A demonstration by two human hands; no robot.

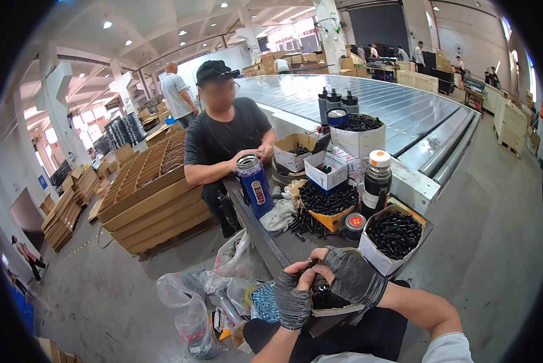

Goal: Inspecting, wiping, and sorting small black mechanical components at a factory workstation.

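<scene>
Both my hands, in grey fingerless gloves, meet above a small open carton (338, 312) at the table's near edge. My left hand (292, 296) is closed, its thumb and fingertips pinched together. Opposite it, my right hand (355, 277) is closed too, fingertips touching the left ones. Between them shows a bit of a small dark part (313, 262); the fingers hide most of it. Black pieces (327, 296) lie in the carton below. To the right stands a white carton (380, 259) full of small black parts (395, 233).
A black jar with an orange lid (377, 181), a round tin (353, 225), a blue can (254, 187) and a heaped yellow carton (330, 221) crowd the table. Across sits a co-worker (226, 127). Plastic bags (189, 308) lie at lower left; behind is a roller conveyor (398, 115).
</scene>
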